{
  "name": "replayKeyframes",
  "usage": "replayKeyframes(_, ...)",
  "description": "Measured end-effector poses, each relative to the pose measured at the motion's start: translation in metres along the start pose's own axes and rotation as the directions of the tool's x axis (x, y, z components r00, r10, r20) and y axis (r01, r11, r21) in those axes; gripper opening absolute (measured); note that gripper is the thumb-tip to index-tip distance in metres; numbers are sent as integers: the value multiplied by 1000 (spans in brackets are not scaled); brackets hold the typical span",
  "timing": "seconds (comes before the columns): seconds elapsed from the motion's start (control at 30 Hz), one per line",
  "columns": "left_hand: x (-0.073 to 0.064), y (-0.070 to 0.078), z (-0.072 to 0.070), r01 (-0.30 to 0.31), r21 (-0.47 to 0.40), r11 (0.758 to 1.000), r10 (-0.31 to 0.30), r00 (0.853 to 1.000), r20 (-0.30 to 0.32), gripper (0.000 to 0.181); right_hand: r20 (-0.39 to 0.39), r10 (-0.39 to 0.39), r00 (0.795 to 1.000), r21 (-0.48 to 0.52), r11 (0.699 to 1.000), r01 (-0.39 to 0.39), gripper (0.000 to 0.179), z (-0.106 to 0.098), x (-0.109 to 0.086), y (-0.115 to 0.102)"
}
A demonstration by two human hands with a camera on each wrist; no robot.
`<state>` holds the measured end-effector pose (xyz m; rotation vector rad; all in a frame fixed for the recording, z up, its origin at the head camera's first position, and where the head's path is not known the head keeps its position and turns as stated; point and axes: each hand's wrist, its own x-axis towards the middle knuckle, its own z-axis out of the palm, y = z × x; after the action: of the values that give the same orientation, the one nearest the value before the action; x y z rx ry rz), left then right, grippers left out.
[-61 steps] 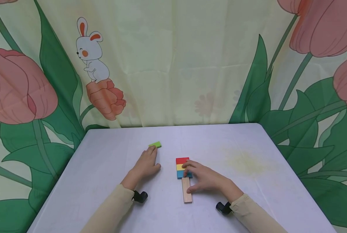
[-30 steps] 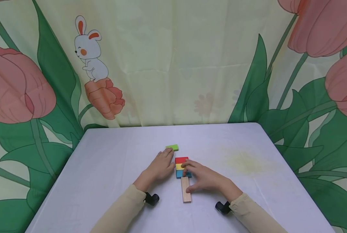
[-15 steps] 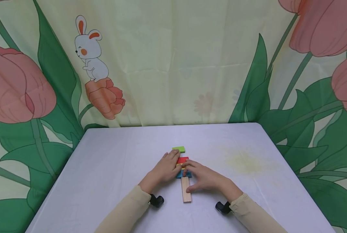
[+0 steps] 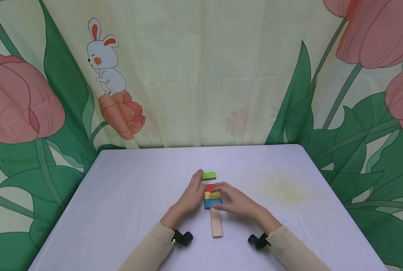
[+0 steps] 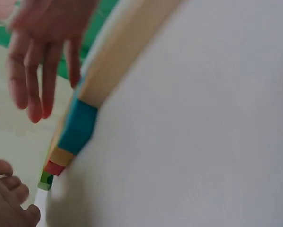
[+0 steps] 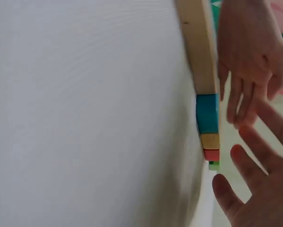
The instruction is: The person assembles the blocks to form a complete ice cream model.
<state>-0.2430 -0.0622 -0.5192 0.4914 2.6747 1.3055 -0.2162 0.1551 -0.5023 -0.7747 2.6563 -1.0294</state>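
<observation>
Red (image 4: 209, 187), yellow (image 4: 212, 195) and blue (image 4: 212, 203) blocks lie edge to edge in a column on the table. A plain wooden strip (image 4: 216, 224) extends from the blue block towards the person. Beyond the red block, across a small gap, lies a green block (image 4: 209, 175). My left hand (image 4: 190, 194) is at the column's left side, its straight fingertips by the green block's left end. From the right, my right hand (image 4: 240, 200) reaches over the column with spread fingers (image 6: 247, 163), holding nothing and partly covering the red block.
A white-covered table (image 4: 282, 233) carries the blocks, with a yellowish stain on its right half. Behind it hangs a printed curtain (image 4: 201, 75) with tulips and a rabbit. Small black cameras (image 4: 184, 238) are worn on both wrists.
My left hand has slid the green block rightward until it lies behind the red one, then come off its top to its left side. My right hand's fingers have lifted and spread.
</observation>
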Motion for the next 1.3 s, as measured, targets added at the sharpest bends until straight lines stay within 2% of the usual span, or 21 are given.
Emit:
replayKeyframes(0.03,0,1,0,47,-96,994,-50,999,-21,61,-36,37,999,81,996,-34,56,-1,2,1)
replayKeyframes(0.1,1,3,-1,121,-249,961,-138,989,-50,61,-89,122,988,241,966,-98,61,-4,8,4)
replayKeyframes(0.17,3,4,-3,168,-370,914,-202,978,-55,61,-117,200,973,368,918,-144,64,-7,14,11)
replayKeyframes(0.23,4,4,-4,194,-474,859,-240,970,-39,62,-103,260,960,467,865,-185,66,-9,21,17)
replayKeyframes(0.27,4,4,-5,196,-529,826,-248,969,-27,62,-87,286,954,515,833,-203,66,-10,24,20)
replayKeyframes(0.37,3,3,-9,211,-680,702,-264,964,27,64,-31,330,943,623,745,-240,64,-11,30,26)
replayKeyframes(0.47,2,2,-11,214,-787,579,-255,964,74,66,19,331,943,708,662,-247,64,-12,34,27)
replayKeyframes(0.57,3,0,-11,211,-851,480,-241,965,103,65,40,330,943,737,627,-250,64,-12,35,25)
replayKeyframes(0.63,3,-1,-12,209,-879,429,-233,966,116,65,40,332,943,738,626,-251,63,-11,35,24)
replayKeyframes(0.73,4,-3,-11,202,-896,395,-214,969,124,64,36,348,937,731,630,-262,62,-10,33,23)
replayKeyframes(0.87,3,-5,-11,196,-902,384,-191,973,130,65,37,353,935,741,618,-262,63,-8,31,25)
replayKeyframes(1.1,2,-8,-12,194,-901,387,-165,976,139,65,58,334,941,749,608,-262,65,-9,27,23)
replayKeyframes(1.3,-2,-8,-12,206,-890,408,-176,974,145,64,60,322,945,746,614,-257,66,-8,24,22)
